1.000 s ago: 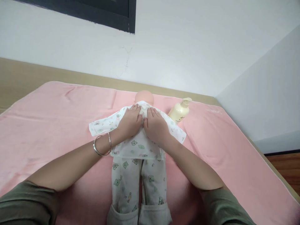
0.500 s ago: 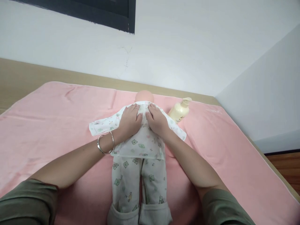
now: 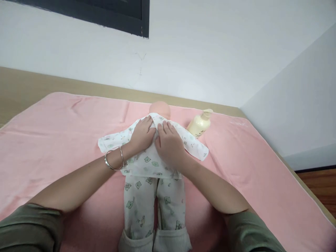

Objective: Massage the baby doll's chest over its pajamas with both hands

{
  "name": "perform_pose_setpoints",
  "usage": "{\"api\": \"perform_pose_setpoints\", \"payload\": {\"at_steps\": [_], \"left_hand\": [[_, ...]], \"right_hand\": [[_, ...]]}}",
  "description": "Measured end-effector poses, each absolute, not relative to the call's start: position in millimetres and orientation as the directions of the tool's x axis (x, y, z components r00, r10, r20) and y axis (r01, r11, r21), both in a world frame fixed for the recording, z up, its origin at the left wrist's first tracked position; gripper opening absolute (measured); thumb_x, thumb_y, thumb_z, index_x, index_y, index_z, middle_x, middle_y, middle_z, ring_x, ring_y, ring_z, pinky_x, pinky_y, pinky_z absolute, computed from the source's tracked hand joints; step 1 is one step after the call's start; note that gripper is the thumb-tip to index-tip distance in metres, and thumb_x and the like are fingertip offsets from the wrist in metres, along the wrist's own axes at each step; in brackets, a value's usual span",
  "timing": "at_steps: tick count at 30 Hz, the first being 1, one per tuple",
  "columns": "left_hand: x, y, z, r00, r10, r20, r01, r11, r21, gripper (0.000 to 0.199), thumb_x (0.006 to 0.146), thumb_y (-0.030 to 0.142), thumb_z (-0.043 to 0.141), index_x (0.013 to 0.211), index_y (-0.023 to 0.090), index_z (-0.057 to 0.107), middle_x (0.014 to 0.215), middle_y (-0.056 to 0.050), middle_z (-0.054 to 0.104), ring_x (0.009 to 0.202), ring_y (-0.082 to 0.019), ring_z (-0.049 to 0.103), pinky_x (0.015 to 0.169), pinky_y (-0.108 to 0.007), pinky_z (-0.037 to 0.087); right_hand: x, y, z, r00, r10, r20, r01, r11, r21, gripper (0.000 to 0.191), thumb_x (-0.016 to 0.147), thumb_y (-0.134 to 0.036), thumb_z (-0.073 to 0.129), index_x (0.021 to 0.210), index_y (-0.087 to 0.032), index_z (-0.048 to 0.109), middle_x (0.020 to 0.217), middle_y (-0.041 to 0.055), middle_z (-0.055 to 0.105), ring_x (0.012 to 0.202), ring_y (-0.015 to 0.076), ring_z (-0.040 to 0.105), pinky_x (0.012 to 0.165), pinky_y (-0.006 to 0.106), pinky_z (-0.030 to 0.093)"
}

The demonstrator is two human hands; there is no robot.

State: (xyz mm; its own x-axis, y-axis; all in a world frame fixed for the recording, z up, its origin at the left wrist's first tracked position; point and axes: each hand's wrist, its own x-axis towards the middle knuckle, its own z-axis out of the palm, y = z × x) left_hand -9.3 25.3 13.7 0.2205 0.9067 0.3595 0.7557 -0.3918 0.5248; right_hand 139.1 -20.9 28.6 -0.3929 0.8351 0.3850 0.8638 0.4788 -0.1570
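A baby doll [image 3: 159,107] lies on a pink pad, its bare head at the far end and its legs toward me. It wears a white shirt [image 3: 151,164] printed with small green bears and matching trousers [image 3: 140,206] with turned-up cuffs. My left hand [image 3: 143,134] rests flat on the left side of the shirt near the collar, a silver bangle at its wrist. On the right side of the chest lies my right hand [image 3: 170,143], fingers stretched out, a little lower than the left. Both palms are hidden against the cloth.
A cream pump bottle [image 3: 200,124] lies tilted on the pink pad [image 3: 252,168], just right of the doll's shoulder. Beneath the pad is a wooden surface [image 3: 23,75] against a white wall [image 3: 183,52]. A dark frame [image 3: 126,21] is set in the wall.
My right hand has slid down and toward the middle of the chest, and the shirt's collar has shifted and creased. My left hand stays nearly in place on the shirt.
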Motion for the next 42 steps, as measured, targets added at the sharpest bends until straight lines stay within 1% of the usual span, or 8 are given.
{"api": "perform_pose_setpoints", "payload": {"at_steps": [3, 9, 13, 16, 21, 26, 35, 42], "left_hand": [[-8.5, 22.8, 12.6, 0.231, 0.888, 0.397, 0.755, -0.421, 0.502, 0.037, 0.087, 0.019, 0.035, 0.11, 0.016, 0.063, 0.119, -0.014, 0.068, 0.115, -0.029, 0.06, 0.107, -0.05, 0.046], [7.2, -16.0, 9.1, 0.276, 0.845, 0.458, 0.821, -0.455, 0.346, 0.051, 0.093, 0.021, 0.033, 0.138, 0.003, 0.05, 0.15, -0.023, 0.049, 0.145, -0.034, 0.039, 0.12, -0.055, 0.031], [7.8, -17.0, 10.0, 0.252, 0.859, 0.446, 0.78, -0.453, 0.432, 0.05, 0.093, 0.02, 0.034, 0.138, 0.009, 0.052, 0.153, -0.017, 0.048, 0.146, -0.03, 0.039, 0.122, -0.052, 0.03], [0.8, -0.3, 14.5, 0.188, 0.895, 0.405, 0.742, -0.4, 0.538, 0.042, 0.092, 0.021, 0.034, 0.124, 0.013, 0.06, 0.14, -0.014, 0.06, 0.135, -0.029, 0.05, 0.118, -0.051, 0.037], [-7.3, 17.3, 15.0, 0.159, 0.903, 0.399, 0.699, -0.388, 0.601, 0.029, 0.09, 0.021, 0.035, 0.098, 0.019, 0.063, 0.106, -0.012, 0.07, 0.103, -0.027, 0.062, 0.102, -0.049, 0.048], [-3.1, 14.7, 4.8, 0.096, 0.9, 0.425, 0.724, -0.356, 0.591, 0.047, 0.092, 0.028, 0.033, 0.126, 0.012, 0.06, 0.137, -0.014, 0.062, 0.131, -0.028, 0.052, 0.117, -0.049, 0.037], [-1.5, 14.7, 5.4, 0.096, 0.89, 0.445, 0.765, -0.352, 0.539, 0.051, 0.092, 0.03, 0.032, 0.13, 0.01, 0.06, 0.137, -0.014, 0.063, 0.131, -0.028, 0.054, 0.118, -0.048, 0.038], [13.9, -28.2, 14.6, 0.25, 0.862, 0.442, 0.733, -0.466, 0.495, 0.051, 0.094, 0.02, 0.033, 0.139, 0.005, 0.052, 0.151, -0.018, 0.05, 0.146, -0.028, 0.041, 0.125, -0.053, 0.029]], "right_hand": [[136.9, -23.3, 26.9, -0.391, 0.834, 0.389, 0.848, 0.491, -0.199, 0.049, 0.098, -0.022, 0.037, 0.142, -0.005, 0.052, 0.151, 0.0206, 0.049, 0.147, 0.0343, 0.037, 0.121, 0.051, 0.033], [155.5, 21.4, 29.1, -0.306, 0.891, 0.335, 0.822, 0.425, -0.379, 0.048, 0.095, -0.021, 0.039, 0.135, -0.003, 0.055, 0.145, 0.0193, 0.056, 0.139, 0.0307, 0.047, 0.122, 0.048, 0.033], [153.8, 17.2, 28.9, -0.322, 0.882, 0.344, 0.85, 0.43, -0.305, 0.049, 0.096, -0.02, 0.034, 0.134, 0.001, 0.055, 0.141, 0.0224, 0.059, 0.137, 0.0322, 0.049, 0.123, 0.049, 0.03], [141.1, -11.6, 26.9, -0.345, 0.864, 0.366, 0.878, 0.435, -0.2, 0.054, 0.099, -0.023, 0.034, 0.142, 0.006, 0.046, 0.149, 0.0278, 0.048, 0.143, 0.0372, 0.042, 0.121, 0.054, 0.031], [129.1, -39.4, 26.6, -0.41, 0.836, 0.364, 0.843, 0.5, -0.2, 0.055, 0.099, -0.025, 0.036, 0.149, -0.003, 0.043, 0.158, 0.0193, 0.04, 0.152, 0.0357, 0.026, 0.125, 0.055, 0.025], [145.4, 1.0, 30.2, -0.32, 0.914, 0.251, 0.838, 0.396, -0.374, 0.057, 0.099, -0.027, 0.034, 0.151, -0.003, 0.04, 0.161, 0.0156, 0.036, 0.153, 0.0302, 0.027, 0.127, 0.049, 0.022], [149.7, 11.4, 28.5, -0.258, 0.932, 0.255, 0.854, 0.343, -0.391, 0.06, 0.097, -0.029, 0.037, 0.15, -0.002, 0.041, 0.159, 0.0188, 0.039, 0.15, 0.03, 0.032, 0.126, 0.048, 0.021], [163.8, 25.8, 44.4, -0.383, 0.904, 0.19, 0.811, 0.428, -0.4, 0.049, 0.094, -0.031, 0.042, 0.135, -0.009, 0.057, 0.147, 0.0172, 0.055, 0.14, 0.0316, 0.047, 0.115, 0.046, 0.04]]}}
